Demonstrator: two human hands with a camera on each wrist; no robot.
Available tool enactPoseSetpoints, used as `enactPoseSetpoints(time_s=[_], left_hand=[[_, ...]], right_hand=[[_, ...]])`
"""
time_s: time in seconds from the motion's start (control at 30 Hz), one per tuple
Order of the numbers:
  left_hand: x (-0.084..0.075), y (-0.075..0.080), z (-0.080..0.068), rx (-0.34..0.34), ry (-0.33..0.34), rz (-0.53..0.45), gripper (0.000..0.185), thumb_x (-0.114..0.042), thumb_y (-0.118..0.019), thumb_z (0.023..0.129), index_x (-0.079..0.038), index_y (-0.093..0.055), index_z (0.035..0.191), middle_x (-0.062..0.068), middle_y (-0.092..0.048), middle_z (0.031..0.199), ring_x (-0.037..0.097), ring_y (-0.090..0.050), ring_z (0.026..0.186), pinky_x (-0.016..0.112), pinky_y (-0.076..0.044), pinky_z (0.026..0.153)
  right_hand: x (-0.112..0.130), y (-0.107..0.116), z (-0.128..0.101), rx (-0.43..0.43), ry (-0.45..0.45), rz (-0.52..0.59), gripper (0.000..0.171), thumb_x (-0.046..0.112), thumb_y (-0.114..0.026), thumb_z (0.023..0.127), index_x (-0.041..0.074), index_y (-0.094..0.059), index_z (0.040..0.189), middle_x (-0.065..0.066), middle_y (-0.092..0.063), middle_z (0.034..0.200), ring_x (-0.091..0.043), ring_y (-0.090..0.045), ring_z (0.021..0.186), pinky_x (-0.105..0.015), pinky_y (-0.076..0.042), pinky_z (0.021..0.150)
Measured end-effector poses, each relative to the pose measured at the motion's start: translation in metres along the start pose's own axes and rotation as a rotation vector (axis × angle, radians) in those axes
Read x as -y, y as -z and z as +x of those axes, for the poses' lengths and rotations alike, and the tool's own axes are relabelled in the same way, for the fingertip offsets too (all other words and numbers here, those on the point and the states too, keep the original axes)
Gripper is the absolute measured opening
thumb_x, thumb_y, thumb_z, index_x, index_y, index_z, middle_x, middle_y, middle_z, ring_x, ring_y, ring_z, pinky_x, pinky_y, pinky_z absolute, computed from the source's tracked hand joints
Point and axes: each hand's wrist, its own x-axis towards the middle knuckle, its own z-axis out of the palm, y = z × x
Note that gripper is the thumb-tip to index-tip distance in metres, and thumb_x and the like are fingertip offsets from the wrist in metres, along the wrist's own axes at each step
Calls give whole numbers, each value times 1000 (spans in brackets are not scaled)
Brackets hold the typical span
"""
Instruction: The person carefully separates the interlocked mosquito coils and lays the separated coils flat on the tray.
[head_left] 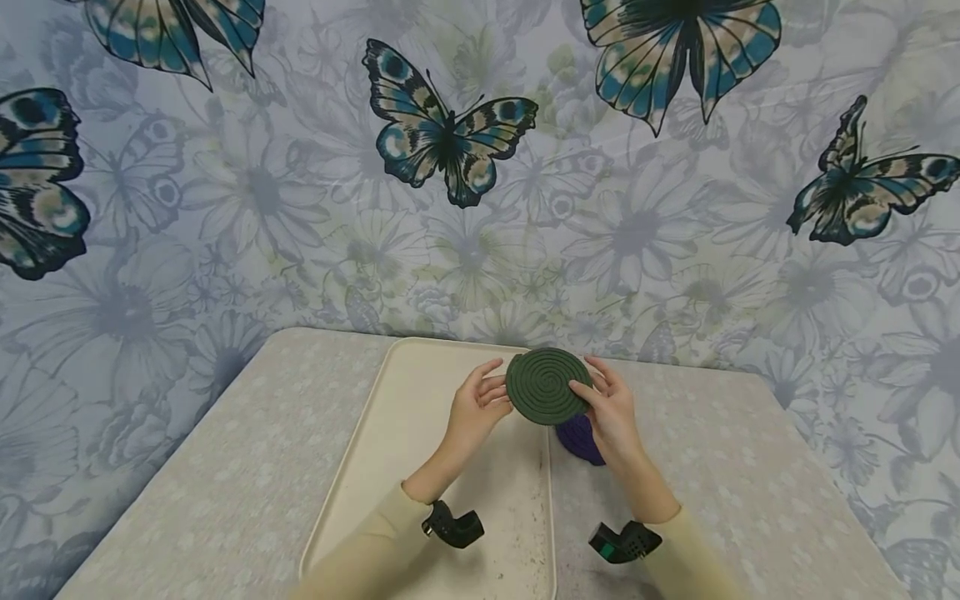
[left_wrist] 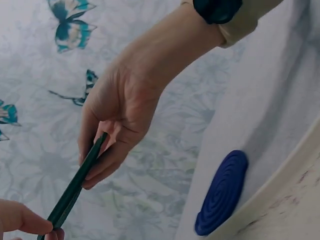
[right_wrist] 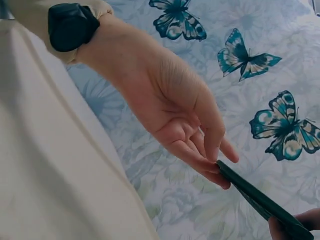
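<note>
Dark green flat spiral coil disc (head_left: 545,386), held up in the air between both hands above the far end of a cream rectangular plastic tray (head_left: 390,450). Left hand (head_left: 475,410) pinches the disc's left edge, fingers narrow and curled round the rim. Right hand (head_left: 611,412) pinches the right edge, thumb on the face and fingers behind. Second item: dark blue-purple spiral coil disc (head_left: 579,437), lying on the pale patterned tablecloth (head_left: 225,483) just beside the tray's right rim, partly hidden under the right hand. Backdrop: butterfly-printed floral wall covering (head_left: 450,142).
</note>
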Motion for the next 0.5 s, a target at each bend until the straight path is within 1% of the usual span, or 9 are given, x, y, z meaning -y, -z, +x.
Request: enactPoseSetpoints(time_s=[0.07,0.17,0.27,0.33,0.43,0.5], left_hand=[[-5,6,4,-60,10,7,55,5,-58,85,-3,-46,138,24,-62,122,32,-64,109,22,-55,85],[-13,14,7,-122,23,5,51,0,-60,88,-6,-48,137,22,-63,121,25,-66,106,20,-55,84],[-19,20,8,-151,17,1,54,-2,-65,87,-10,-49,137,21,-64,120,23,-67,104,19,-55,83],[-22,23,8,-167,12,4,57,-3,-69,85,-12,-49,137,20,-65,118,18,-68,99,18,-55,81],[-27,25,8,-196,3,-9,58,-1,-70,83,-12,-49,136,22,-66,115,12,-69,91,18,-56,78],[-29,26,7,-221,13,-23,57,0,-70,82,-11,-51,135,22,-66,114,6,-68,86,18,-56,77]], right_hand=[[0,-10,4,14,1,15,55,-7,-54,91,6,-37,142,4,-62,101,-4,-68,84,-15,-56,73],[0,-23,7,12,-1,53,57,-9,-54,90,5,-36,143,3,-64,98,-5,-69,81,-15,-56,72],[0,-34,7,-2,2,82,57,-10,-54,90,7,-37,141,3,-65,93,-6,-69,78,-15,-56,71],[0,-39,6,-4,3,103,56,-11,-54,89,7,-39,140,2,-65,92,-6,-69,77,-15,-56,71],[1,-44,3,21,-6,131,57,-11,-53,90,6,-37,142,2,-66,93,-6,-69,79,-15,-56,72],[1,-46,1,49,-32,150,62,-11,-53,90,6,-33,145,3,-67,95,-6,-69,81,-15,-56,74]])
